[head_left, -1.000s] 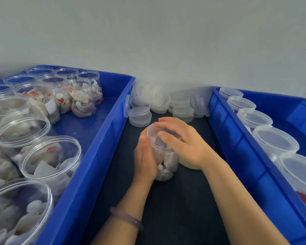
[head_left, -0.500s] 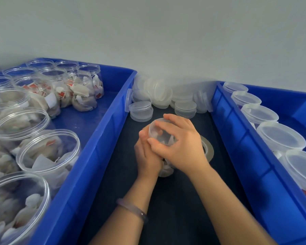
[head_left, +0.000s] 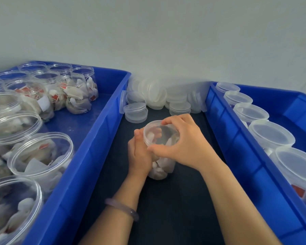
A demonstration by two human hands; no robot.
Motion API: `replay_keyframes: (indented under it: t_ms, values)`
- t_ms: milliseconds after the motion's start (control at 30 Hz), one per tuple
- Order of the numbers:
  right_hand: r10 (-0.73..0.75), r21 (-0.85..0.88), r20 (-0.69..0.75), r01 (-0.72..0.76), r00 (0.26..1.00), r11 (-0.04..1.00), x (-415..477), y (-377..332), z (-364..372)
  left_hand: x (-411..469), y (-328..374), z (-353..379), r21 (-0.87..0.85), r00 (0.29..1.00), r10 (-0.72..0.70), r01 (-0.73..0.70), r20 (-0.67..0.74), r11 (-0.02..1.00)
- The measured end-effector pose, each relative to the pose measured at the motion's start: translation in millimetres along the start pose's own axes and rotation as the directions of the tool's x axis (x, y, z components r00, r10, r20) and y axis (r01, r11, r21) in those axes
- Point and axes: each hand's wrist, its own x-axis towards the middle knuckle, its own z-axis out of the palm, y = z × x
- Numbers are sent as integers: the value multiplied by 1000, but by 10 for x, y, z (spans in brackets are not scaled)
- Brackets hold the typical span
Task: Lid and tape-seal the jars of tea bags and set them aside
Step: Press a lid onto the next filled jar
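Observation:
A clear plastic jar of tea bags [head_left: 160,169] stands on the dark table between two blue bins. My left hand [head_left: 140,154] wraps around the jar's left side. My right hand [head_left: 182,145] curls over the translucent lid [head_left: 159,133] on the jar's mouth, thumb at the near rim and fingers at the far rim. The tape roll that lay to the right of the jar is hidden behind my right hand.
The left blue bin [head_left: 88,147] holds several open jars of tea bags [head_left: 41,152]. The right blue bin [head_left: 251,156] holds a row of lidded jars [head_left: 270,135]. A heap of loose lids [head_left: 154,96] lies against the wall behind the jar.
My right hand has turned on the lid, its thumb swinging to the near rim. The tape roll seen earlier at the right of the jar is now covered.

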Motion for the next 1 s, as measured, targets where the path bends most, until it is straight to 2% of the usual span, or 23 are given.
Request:
replay_keyframes:
  t_ms: [67, 133, 167, 233, 267, 333, 400, 433, 467, 533, 600, 633, 700, 800, 900, 967, 1000]
  values:
    - [-85, 119, 55, 78, 995, 990, -15, 106, -29, 30, 18, -30, -31, 999, -11, 13, 53, 999]
    - [-109, 223, 116, 81, 987, 971, -43, 151, -12, 35, 5, -44, -21, 998, -8, 10, 69, 1000]
    - [-86, 281, 90, 58, 992, 958, -61, 144, 34, 18, 13, -31, -16, 999, -10, 11, 47, 1000]
    - [35, 336, -95, -1, 995, 942, -113, 79, 189, -17, 20, 9, 1, 999, 9, -9, -39, 1000]
    - [98, 296, -192, -38, 976, 954, -157, 12, 285, -32, 14, 26, 8, 997, 19, -18, -71, 1000]
    - [154, 89, -257, -136, 954, 987, -297, -127, 458, -50, 13, 42, 1, 997, 8, -8, -78, 1000]
    - [64, -238, -285, -135, 957, 962, -417, -165, 494, -55, 17, 44, -21, 998, -22, 21, -55, 1000]
    - [-2, -344, -296, -104, 955, 933, -427, -163, 432, -54, 19, 44, -9, 998, -23, 23, -57, 1000]
    - [-23, -377, -289, -92, 957, 921, -392, -143, 332, -46, 24, 36, 23, 998, -12, 13, -55, 1000]
    - [20, -311, -151, -67, 988, 948, -228, -89, 94, -12, 21, 15, 77, 1000, -16, 17, -21, 997]
    - [39, -110, 92, -29, 995, 994, -52, -17, -39, 10, 19, -20, 94, 996, -47, 39, 78, 995]
    - [32, 6, 167, -34, 985, 999, 2, 12, -53, 11, 6, -44, 71, 988, -50, 40, 147, 997]
    - [14, 156, 137, -36, 990, 987, 42, 87, 9, 14, -6, -108, -38, 955, -60, 74, 290, 997]
    - [-2, 230, 19, -2, 1000, 973, 33, 181, 158, 46, 68, -263, -216, 858, -50, 185, 511, 959]
    - [15, 291, -3, -13, 1000, 957, 20, 180, 172, 102, 149, -399, -98, 736, -80, 196, 672, 976]
    - [34, 323, 12, -36, 999, 946, 18, 160, 165, 108, 181, -404, 64, 723, -125, 111, 679, 992]
    - [61, 327, 1, -58, 998, 943, 13, 142, 187, 86, 182, -366, 147, 747, -131, 44, 652, 988]
